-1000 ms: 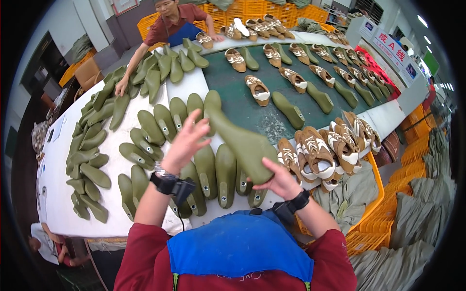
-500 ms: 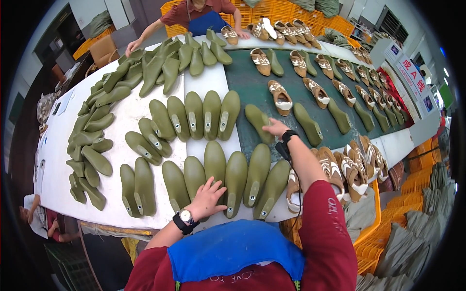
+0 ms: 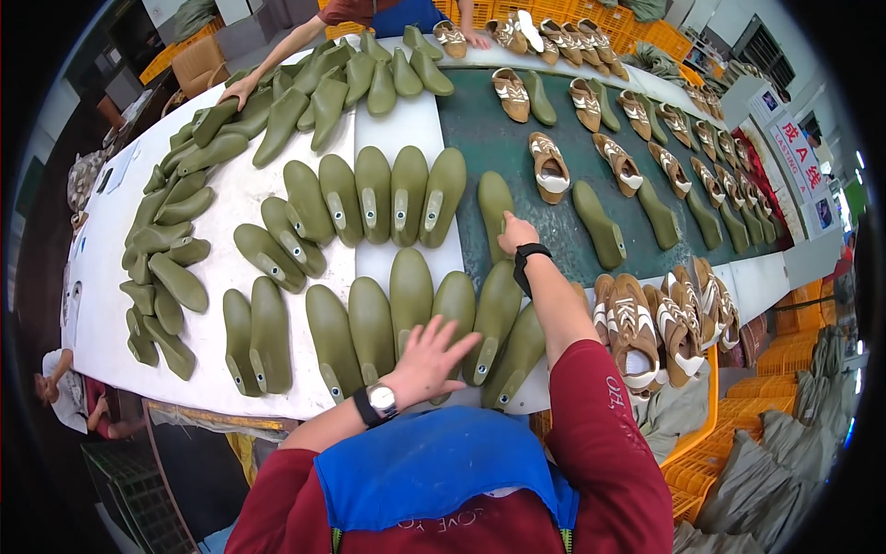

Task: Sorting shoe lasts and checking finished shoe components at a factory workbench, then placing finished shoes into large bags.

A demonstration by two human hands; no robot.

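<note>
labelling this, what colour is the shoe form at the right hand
Olive green; the form shows best in the head view.

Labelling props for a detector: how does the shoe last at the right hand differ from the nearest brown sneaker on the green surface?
Colour: the shoe last is plain olive green; the sneaker is brown with white stripes and heel.
Form: the shoe last is smooth and closed; the sneaker has an open collar.
Contact: the right hand touches the shoe last; none touches the sneaker.
Shared: both are elongated, seen against the green surface.
</note>
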